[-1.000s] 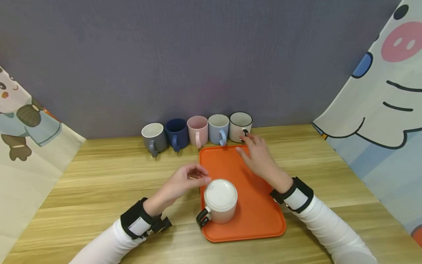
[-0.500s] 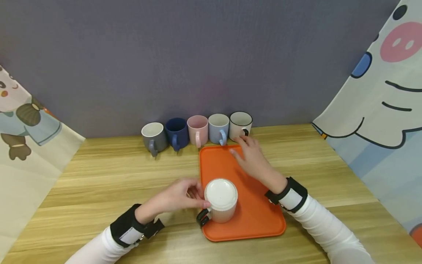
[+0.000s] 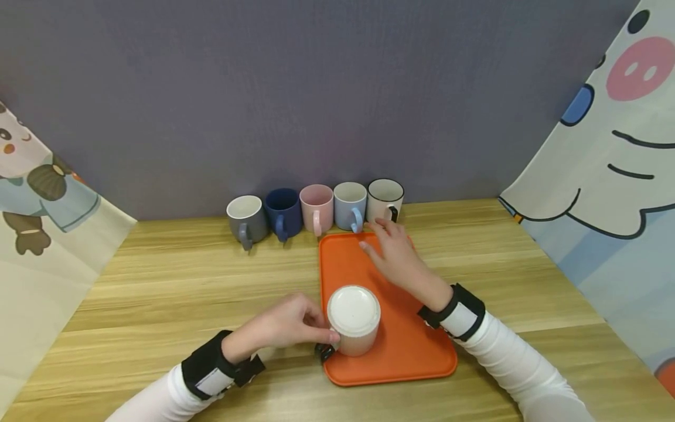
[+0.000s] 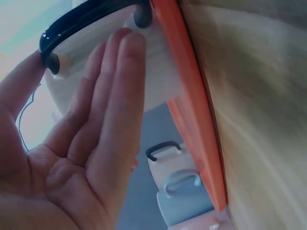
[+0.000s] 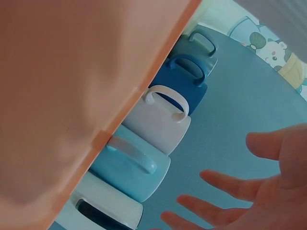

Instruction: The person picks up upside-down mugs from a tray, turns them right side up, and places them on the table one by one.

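Observation:
An upside-down white mug (image 3: 354, 316) with a black handle stands on the orange tray (image 3: 401, 357) near its left edge. My left hand (image 3: 287, 322) is beside this mug, the thumb at the top of its black handle (image 4: 91, 23). The other left fingers (image 4: 117, 96) extend along the mug's side in the left wrist view; whether they touch it I cannot tell. Over the tray's far part is my right hand (image 3: 398, 258), fingers spread and holding nothing. Its fingertips are near the black-rimmed white mug (image 3: 381, 208), standing upright at the right end of a row.
Left of that mug stand a light blue mug (image 3: 348, 212), a pink mug (image 3: 314, 212), a navy mug (image 3: 282, 214) and a grey mug (image 3: 253, 228), all upright. A grey wall (image 3: 337, 105) rises behind them. Wooden table (image 3: 174, 281) surrounds the tray.
My left hand has moved down and toward the upturned mug's handle. My right hand has drawn slightly back and left from the black-rimmed mug. The mugs and tray have stayed put.

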{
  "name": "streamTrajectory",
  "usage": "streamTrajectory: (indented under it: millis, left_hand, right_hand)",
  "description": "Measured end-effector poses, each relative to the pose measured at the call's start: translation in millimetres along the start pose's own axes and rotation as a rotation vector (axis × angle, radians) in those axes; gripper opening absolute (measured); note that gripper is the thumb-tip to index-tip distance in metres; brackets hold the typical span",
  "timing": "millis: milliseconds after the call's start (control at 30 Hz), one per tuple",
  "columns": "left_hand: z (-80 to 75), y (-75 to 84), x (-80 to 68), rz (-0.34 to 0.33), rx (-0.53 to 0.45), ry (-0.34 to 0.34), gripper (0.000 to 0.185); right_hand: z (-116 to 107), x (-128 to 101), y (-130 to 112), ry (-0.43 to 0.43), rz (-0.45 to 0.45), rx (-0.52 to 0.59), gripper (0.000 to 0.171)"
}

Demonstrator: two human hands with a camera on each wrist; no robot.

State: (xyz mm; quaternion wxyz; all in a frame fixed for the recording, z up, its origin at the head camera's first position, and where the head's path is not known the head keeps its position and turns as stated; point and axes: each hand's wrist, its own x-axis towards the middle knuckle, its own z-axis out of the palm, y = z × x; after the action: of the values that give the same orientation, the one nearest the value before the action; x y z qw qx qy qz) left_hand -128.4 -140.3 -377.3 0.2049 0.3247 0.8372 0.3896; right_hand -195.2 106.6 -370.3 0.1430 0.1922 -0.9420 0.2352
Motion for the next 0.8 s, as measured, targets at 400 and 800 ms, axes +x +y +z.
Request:
streamTrajectory:
  millis: [400,800]
  left_hand:
    - [5.0,3.6,-0.4,-0.008,-0.181,-0.061,0.021]
    - [11.6,5.3,-2.1,0.008,-0.286,-0.052,0.022]
  right_hand:
    - [6,-1,0,0.000,-0.030,0.000,0.043]
    - [3,-1,2,-0.011,-0.007,0.015,0.043]
